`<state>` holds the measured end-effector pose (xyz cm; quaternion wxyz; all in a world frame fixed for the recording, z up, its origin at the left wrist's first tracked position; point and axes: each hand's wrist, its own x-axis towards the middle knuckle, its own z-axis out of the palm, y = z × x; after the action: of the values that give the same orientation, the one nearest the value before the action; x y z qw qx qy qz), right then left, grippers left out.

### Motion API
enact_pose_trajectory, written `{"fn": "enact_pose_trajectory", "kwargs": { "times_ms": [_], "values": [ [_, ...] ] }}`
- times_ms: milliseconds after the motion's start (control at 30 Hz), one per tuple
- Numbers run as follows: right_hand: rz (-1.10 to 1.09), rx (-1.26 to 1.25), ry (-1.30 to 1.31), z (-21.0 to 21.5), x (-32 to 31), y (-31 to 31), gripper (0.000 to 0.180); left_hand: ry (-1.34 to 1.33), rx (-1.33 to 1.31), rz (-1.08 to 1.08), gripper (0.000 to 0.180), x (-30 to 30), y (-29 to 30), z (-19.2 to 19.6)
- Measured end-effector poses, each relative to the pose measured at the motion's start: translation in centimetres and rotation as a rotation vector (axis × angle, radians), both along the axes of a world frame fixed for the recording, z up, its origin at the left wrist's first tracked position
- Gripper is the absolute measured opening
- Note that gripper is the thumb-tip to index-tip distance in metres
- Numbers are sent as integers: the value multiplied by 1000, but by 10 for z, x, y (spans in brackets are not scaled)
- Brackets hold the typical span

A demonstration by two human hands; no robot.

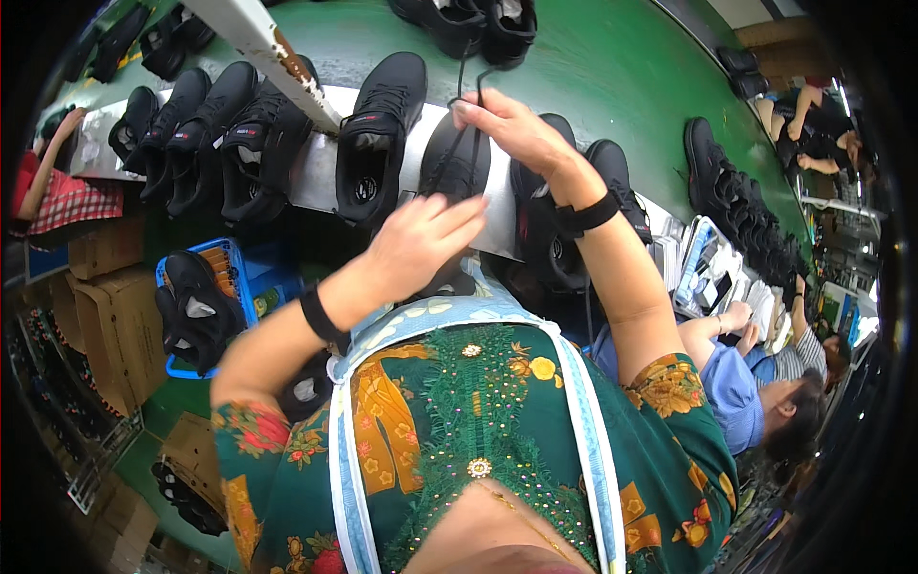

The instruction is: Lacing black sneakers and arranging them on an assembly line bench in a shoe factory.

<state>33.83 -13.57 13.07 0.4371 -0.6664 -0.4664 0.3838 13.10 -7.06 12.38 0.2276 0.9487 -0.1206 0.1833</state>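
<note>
A black lace-up sneaker (457, 153) stands in front of me on a pale ledge, toe pointing away. Above its toe, my right hand (512, 129) pinches a black shoelace (475, 124) and pulls it taut, with loose ends trailing beyond the fingers. My left hand (416, 249) is over the shoe's ankle opening, its fingers bent and close together by the lower laces; whatever they grip is hidden. Another black sneaker (373, 143) stands just left of it, and a further black shoe (555, 225) is to its right, beside my right forearm.
A green conveyor surface (602, 67) runs beyond the ledge, carrying more black shoes. A chipped white metal post (273, 57) rises left of centre. A blue basket (244, 277) holding shoes and cardboard boxes (124, 325) are at left. Co-workers (736, 383) sit at right.
</note>
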Motion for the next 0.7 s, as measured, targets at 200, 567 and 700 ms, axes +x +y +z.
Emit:
{"fn": "enact_pose_trajectory", "kwargs": {
  "times_ms": [200,567,700],
  "values": [
    [-309,-43,233,7,12,-32,29,298,875,-151,14,58,19,18],
    [-322,134,350,-33,-91,-108,26,1105,-1279,-163,17,30,18,-6],
    [-376,58,386,-32,-67,-76,29,393,-126,-314,18,32,20,0]
  ]
}}
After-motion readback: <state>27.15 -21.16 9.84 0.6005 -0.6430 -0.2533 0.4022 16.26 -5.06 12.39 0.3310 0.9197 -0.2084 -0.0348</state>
